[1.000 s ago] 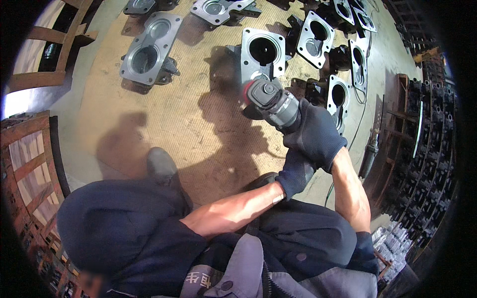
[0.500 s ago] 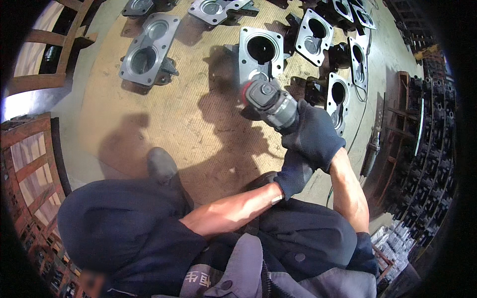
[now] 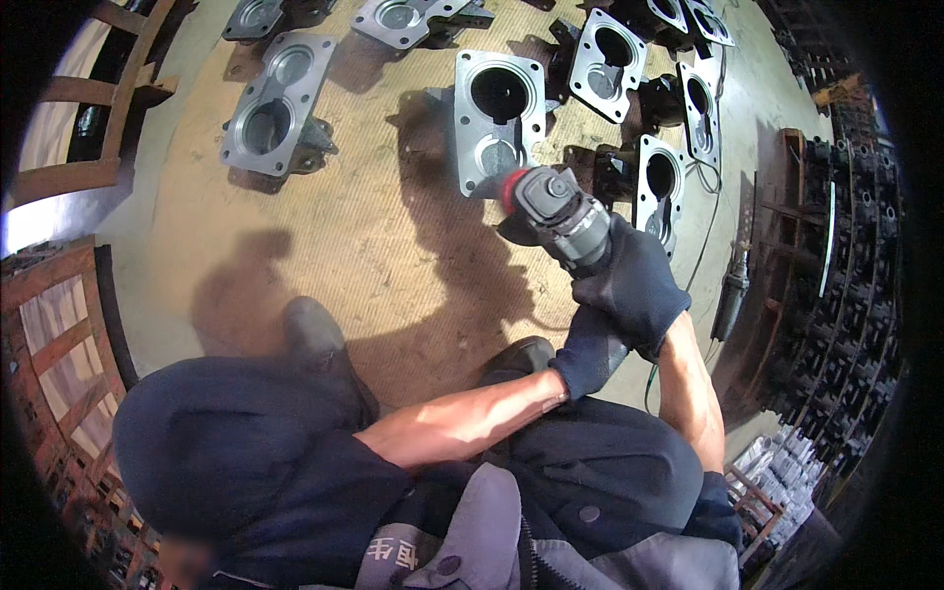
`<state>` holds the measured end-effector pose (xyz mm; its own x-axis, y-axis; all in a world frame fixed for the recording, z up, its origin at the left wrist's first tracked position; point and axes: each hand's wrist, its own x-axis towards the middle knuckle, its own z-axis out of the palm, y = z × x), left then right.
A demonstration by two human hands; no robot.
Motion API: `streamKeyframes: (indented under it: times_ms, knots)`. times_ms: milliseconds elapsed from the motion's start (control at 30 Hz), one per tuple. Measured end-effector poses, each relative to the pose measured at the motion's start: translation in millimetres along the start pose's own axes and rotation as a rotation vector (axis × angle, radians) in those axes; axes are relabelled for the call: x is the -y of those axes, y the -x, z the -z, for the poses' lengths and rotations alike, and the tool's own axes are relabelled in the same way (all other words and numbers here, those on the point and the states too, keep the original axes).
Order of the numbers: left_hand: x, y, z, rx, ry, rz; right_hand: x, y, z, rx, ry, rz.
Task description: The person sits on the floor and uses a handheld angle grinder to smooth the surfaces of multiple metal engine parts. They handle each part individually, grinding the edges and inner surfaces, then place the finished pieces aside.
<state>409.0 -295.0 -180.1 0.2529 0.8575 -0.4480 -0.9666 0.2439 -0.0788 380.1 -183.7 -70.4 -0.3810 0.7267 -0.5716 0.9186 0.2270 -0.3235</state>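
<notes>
My right hand (image 3: 637, 280), in a dark glove, is closed round the body of an angle grinder (image 3: 559, 208). My left hand (image 3: 593, 352), gloved too, is wrapped round the rear of the same tool, just below the right; its fingers are partly hidden. The grinder's head, with a red edge on its disc side, is at the near right corner of a metal casting (image 3: 465, 128). That casting has a smooth grey flange with a large bore and a shallower round recess. Whether the disc touches it I cannot tell.
Several similar castings stand around: one (image 3: 236, 133) at left, others (image 3: 639, 206) close beyond my right hand. They rest on a tan ribbed sheet (image 3: 364, 265) and the floor. A cable (image 3: 700, 275) runs along the right. Wooden pallets (image 3: 64, 182) line the left; dark stacked parts (image 3: 846, 285) fill the right.
The grinder has moved right and toward me across the casting, from over its near part to its corner, uncovering the round recess. Both hands keep their hold. The whole view has shifted slightly.
</notes>
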Motion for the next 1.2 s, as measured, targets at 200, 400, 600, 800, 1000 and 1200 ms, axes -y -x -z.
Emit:
streamKeyframes:
  times_ms: [200,400,600,800,1000,1200]
  knots:
    - [-40.8,31.8,-51.1,-0.38,0.104,0.104,11.7,-8.1,-4.9,0.056,0.04,0.067]
    - [42.2,-24.9,44.4,0.187,0.111,-0.13,-9.2,3.0,4.0,0.013,-0.016,-0.044]
    - [59.4,-44.2,48.3,0.149,0.169,-0.107,-18.6,2.6,-1.7,-0.035,-0.099,-0.053]
    - [-24.7,-20.7,-38.7,-0.252,0.316,0.084,-31.6,-23.0,2.8,-0.074,-0.113,-0.014]
    - [-1.6,-84.8,13.5,0.028,0.632,-0.12,-16.4,-47.0,11.0,-0.08,-0.074,0.028]
    - [-8.7,9.2,-33.4,-0.263,0.21,0.103,-16.3,3.0,5.5,-0.005,-0.161,-0.083]
